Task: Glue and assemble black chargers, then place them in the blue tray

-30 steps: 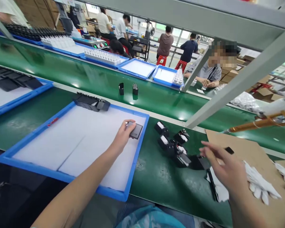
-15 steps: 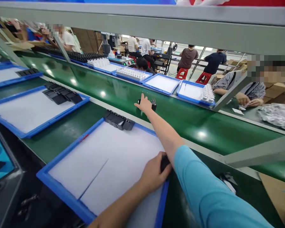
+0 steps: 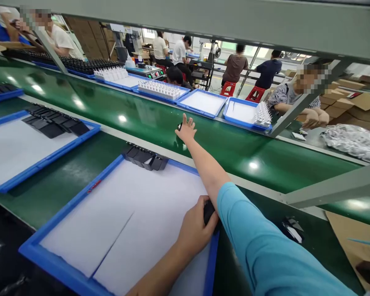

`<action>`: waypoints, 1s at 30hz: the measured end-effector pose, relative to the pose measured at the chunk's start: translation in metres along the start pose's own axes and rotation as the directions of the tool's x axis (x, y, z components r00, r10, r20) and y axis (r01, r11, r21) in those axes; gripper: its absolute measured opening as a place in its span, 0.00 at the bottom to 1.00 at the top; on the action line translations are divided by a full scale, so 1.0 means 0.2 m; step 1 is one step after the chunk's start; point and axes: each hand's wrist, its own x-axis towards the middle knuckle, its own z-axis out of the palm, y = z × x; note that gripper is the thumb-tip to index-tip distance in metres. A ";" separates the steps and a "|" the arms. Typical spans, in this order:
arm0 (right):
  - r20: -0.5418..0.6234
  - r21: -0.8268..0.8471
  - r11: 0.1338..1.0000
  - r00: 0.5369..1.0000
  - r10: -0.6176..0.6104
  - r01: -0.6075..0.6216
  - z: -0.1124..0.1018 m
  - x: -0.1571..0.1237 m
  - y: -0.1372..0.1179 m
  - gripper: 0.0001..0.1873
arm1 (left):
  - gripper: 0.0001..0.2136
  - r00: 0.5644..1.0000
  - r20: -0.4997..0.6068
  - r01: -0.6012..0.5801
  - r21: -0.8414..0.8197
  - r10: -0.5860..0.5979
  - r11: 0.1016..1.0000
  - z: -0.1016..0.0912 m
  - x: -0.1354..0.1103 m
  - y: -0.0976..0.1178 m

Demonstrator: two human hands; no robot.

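My left hand [image 3: 197,224] is closed around a black power adapter [image 3: 208,211] at the right edge of a blue-rimmed tray [image 3: 70,199]. Beyond it, my right hand [image 3: 186,129] reaches over the green conveyor belt [image 3: 151,123], fingers spread. A small black piece [image 3: 179,126] shows beside its thumb, mostly hidden by the hand. Along the tray's far edge lies a row of black power adapters [image 3: 146,157] with metal prongs. The tray has a white lining with a dark slit.
To the left, another blue tray [image 3: 46,162] holds several black adapters. Trays with white pieces [image 3: 158,89] line the belt's far side. A metal post [image 3: 336,187] slants at right, near a cardboard sheet [image 3: 342,234]. A co-worker [image 3: 296,96] sits across the belt.
My right hand's fingers have spread wider over the belt, and the adapter seen at its right side no longer shows there. My left hand keeps its hold. The view has shifted.
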 end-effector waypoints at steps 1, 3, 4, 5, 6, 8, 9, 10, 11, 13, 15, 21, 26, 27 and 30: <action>0.014 0.023 1.000 1.000 0.016 -0.016 -0.01 -0.01 0.00 0.37 | 0.08 1.000 -0.010 -0.003 0.001 0.003 1.000 -0.01 0.00 -0.01; 0.043 0.061 0.998 0.999 0.025 -0.028 -0.04 -0.02 -0.01 0.33 | 0.09 1.000 -0.017 -0.012 0.012 0.012 1.000 -0.02 0.01 -0.03; 0.054 0.075 0.997 0.998 0.015 -0.019 -0.06 -0.03 -0.02 0.31 | 0.10 1.000 -0.022 -0.012 0.025 0.012 1.000 -0.03 0.01 -0.03; 0.062 0.087 0.996 0.998 -0.004 -0.001 -0.09 -0.04 -0.01 0.31 | 0.11 0.999 -0.030 -0.008 0.045 0.009 0.999 -0.03 0.01 -0.04; 0.063 0.099 0.995 0.997 -0.032 0.026 -0.13 -0.05 -0.01 0.32 | 0.13 0.999 -0.041 -0.002 0.068 0.005 0.998 -0.04 0.01 -0.05; 0.052 0.116 0.990 0.994 -0.092 0.085 -0.24 -0.07 0.04 0.34 | 0.15 0.998 -0.056 0.006 0.112 0.000 0.994 -0.04 0.02 -0.04; 0.038 0.119 0.986 0.992 -0.124 0.118 -0.31 -0.10 0.08 0.35 | 0.16 0.998 -0.055 0.006 0.123 0.000 0.992 -0.04 0.02 -0.04; 0.025 0.120 0.981 0.988 -0.153 0.149 -0.39 -0.14 0.13 0.35 | 0.16 0.999 -0.051 0.003 0.123 0.003 0.992 -0.03 0.01 -0.03; 0.010 0.122 0.973 0.980 -0.197 0.194 -0.48 -0.20 0.19 0.35 | 0.16 0.999 -0.048 -0.002 0.114 0.007 0.993 -0.02 0.00 -0.01; -0.030 0.126 0.950 0.958 -0.285 0.286 -0.66 -0.37 0.35 0.34 | 0.16 0.998 -0.052 -0.013 0.097 0.018 0.995 -0.01 -0.03 0.02; -0.026 0.122 0.954 0.961 -0.274 0.275 -0.82 -0.60 0.53 0.33 | 0.16 0.997 -0.058 -0.037 0.104 0.043 0.994 0.00 -0.05 0.05; 0.083 0.035 0.999 0.996 -0.012 0.010 -0.94 -1.31 0.93 0.32 | 0.17 0.992 0.032 -0.124 0.294 0.120 0.948 -0.01 -0.07 0.03; 0.119 0.040 0.995 0.989 0.083 -0.088 -0.87 -1.57 1.00 0.34 | 0.18 0.990 -0.046 -0.103 0.401 0.132 0.910 -0.05 -0.02 -0.02; 0.130 0.046 0.995 0.988 0.084 -0.091 -0.87 -1.59 1.00 0.35 | 0.19 0.991 -0.061 -0.088 0.384 0.121 0.919 -0.05 -0.02 -0.02; 0.167 0.067 0.995 0.984 0.059 -0.071 -0.95 -1.66 0.99 0.44 | 0.21 0.995 -0.092 -0.011 0.142 0.025 0.990 -0.04 -0.02 -0.01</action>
